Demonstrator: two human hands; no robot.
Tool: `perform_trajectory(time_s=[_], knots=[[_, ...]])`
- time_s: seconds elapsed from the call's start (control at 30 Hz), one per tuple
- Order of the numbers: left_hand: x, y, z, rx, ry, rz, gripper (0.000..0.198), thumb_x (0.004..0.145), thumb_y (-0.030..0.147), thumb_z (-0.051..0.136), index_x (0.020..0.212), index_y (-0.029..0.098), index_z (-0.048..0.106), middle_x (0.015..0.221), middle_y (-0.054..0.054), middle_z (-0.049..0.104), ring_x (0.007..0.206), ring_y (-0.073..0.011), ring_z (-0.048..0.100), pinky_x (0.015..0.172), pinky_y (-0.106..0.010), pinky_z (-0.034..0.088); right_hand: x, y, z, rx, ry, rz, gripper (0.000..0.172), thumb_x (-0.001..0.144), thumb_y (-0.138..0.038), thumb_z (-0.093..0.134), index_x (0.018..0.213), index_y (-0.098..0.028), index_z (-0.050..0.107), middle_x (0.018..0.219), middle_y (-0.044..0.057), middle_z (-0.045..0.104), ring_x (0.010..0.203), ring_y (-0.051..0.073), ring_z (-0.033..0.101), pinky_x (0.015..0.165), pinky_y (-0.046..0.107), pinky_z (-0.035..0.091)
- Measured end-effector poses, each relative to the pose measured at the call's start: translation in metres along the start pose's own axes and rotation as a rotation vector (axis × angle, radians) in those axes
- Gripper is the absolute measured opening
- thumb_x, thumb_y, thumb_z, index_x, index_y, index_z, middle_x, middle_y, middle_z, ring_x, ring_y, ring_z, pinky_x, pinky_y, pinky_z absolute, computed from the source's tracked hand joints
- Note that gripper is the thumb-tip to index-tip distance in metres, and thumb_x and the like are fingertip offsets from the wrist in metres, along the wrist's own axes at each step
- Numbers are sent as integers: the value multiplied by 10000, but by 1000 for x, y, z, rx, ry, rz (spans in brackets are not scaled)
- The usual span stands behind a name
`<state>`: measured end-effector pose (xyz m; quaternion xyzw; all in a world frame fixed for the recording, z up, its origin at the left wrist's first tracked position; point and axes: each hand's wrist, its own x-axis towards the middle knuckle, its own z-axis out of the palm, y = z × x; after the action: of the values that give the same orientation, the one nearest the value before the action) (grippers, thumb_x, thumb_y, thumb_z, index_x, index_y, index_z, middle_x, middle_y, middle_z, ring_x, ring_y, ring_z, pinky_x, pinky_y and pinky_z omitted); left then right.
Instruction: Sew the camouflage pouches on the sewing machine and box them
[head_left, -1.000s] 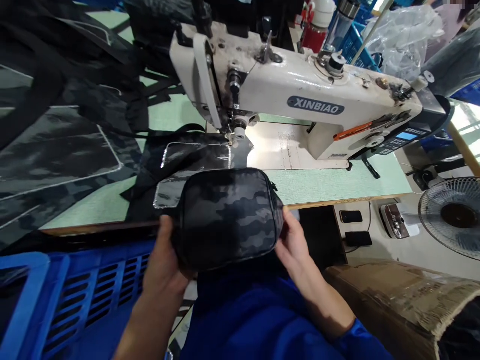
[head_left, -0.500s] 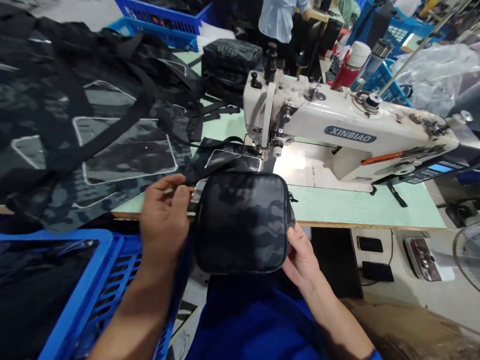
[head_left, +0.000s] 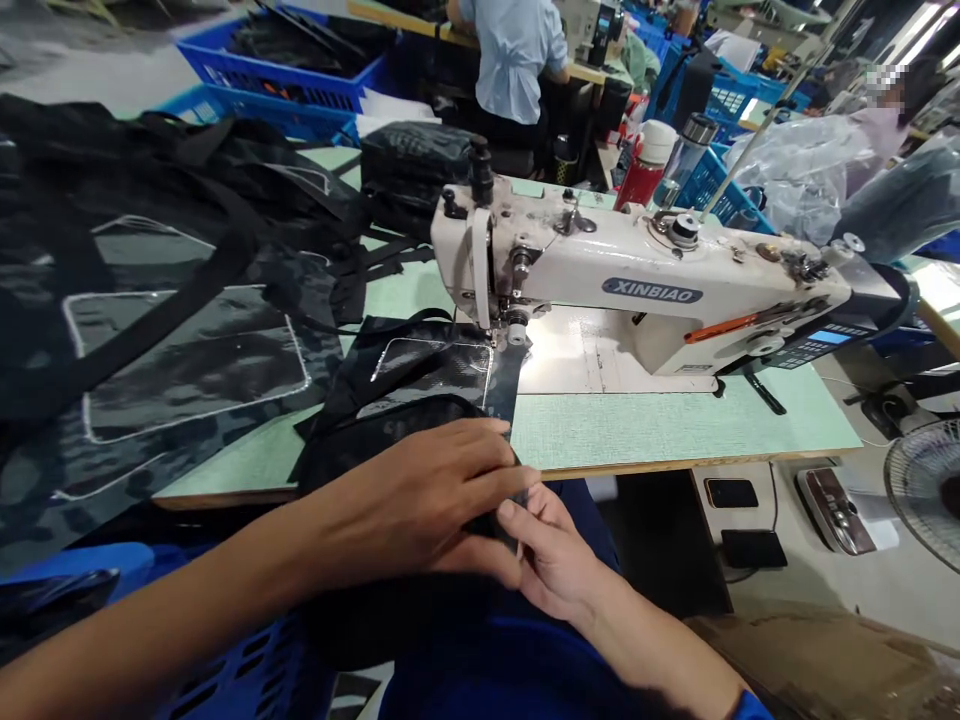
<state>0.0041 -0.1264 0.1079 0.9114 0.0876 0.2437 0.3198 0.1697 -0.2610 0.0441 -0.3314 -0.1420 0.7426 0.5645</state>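
Note:
A small dark camouflage bag (head_left: 394,425) with rounded corners and piped edges is in front of me, partly over the table's front edge. Much of it is hidden under my left forearm. My left hand (head_left: 450,495) reaches across the bag, its fingers and thumb curved round the right edge. At that same edge my right hand (head_left: 555,555) grips the side, thumb on top. The two hands meet there, and what lies between the fingertips is mostly covered. Behind the bag, a dark camouflage piece (head_left: 442,365) with a white-outlined panel lies under the sewing machine's needle area.
The white sewing machine (head_left: 645,290) stands on the green tabletop (head_left: 600,430). Dark camouflage pieces with straps (head_left: 187,340) are heaped at left. A blue crate (head_left: 240,660) sits below left. A fan (head_left: 926,490) and phone (head_left: 731,492) are at right. Another person (head_left: 517,60) works behind.
My left hand has moved from the bag's left side across to its right edge, beside my right hand. The bag has shifted left and tilted, its front now largely covered. The view has moved.

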Motion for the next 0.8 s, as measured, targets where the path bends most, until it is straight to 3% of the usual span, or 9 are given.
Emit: perform_trajectory(time_s=[0.13,0.23,0.3,0.37,0.43,0.5,0.63,0.8], knots=[[-28,13,-20,122,-85,-37,929,889,723,1072,1688,341,790,1536,-145,815,1478,-445,772,1541,-659,404,21,-5,23,35,-68,-26,657,766,-682,1154,1156,-328,762,1008,-4,834,1091,302,857,936,427,747],[-31,-1,-47,170,-91,-104,980,822,660,1109,1704,375,789,1653,-118,777,1591,-490,700,1589,-698,264,53,-4,41,59,-107,-78,685,777,-690,1137,1214,-336,746,1064,-9,847,1171,313,852,980,444,746],[-26,-22,-61,192,-105,-141,879,819,632,1100,1616,355,854,1655,-120,785,1618,-502,679,1574,-699,300,75,1,45,87,-93,-115,666,801,-676,1115,1235,-344,734,1072,-20,853,1174,309,849,998,451,743],[-23,-46,-66,224,-161,-155,780,844,611,1067,1544,314,893,1667,-146,786,1630,-504,680,1527,-665,414,94,8,41,124,-20,-144,600,821,-626,1101,1188,-337,724,1065,-25,860,1156,287,845,1016,426,730],[-25,-65,-63,259,-234,-137,777,905,586,1015,1593,260,860,1726,-186,748,1653,-489,675,1473,-606,505,105,15,33,155,73,-158,545,833,-576,1100,1133,-322,724,1051,-26,866,1119,259,838,1010,384,713],[-32,-76,-54,288,-275,-111,854,951,558,982,1705,215,773,1816,-220,666,1714,-476,625,1472,-576,506,110,18,24,169,133,-134,506,850,-541,1100,1102,-311,728,1017,-29,865,1048,242,833,942,348,704],[-47,-76,-41,321,-202,-127,850,1029,463,926,1798,199,680,1892,-232,577,1789,-461,540,1523,-583,426,122,14,20,193,166,-9,410,904,-412,1072,1020,-294,697,913,-47,836,870,194,804,786,275,671],[-39,-62,-49,334,-137,-178,790,1101,506,857,1801,183,686,1882,-220,592,1789,-471,536,1537,-598,393,138,5,29,220,122,4,331,943,-341,1037,1046,-290,727,985,-36,878,956,196,845,913,301,717]])
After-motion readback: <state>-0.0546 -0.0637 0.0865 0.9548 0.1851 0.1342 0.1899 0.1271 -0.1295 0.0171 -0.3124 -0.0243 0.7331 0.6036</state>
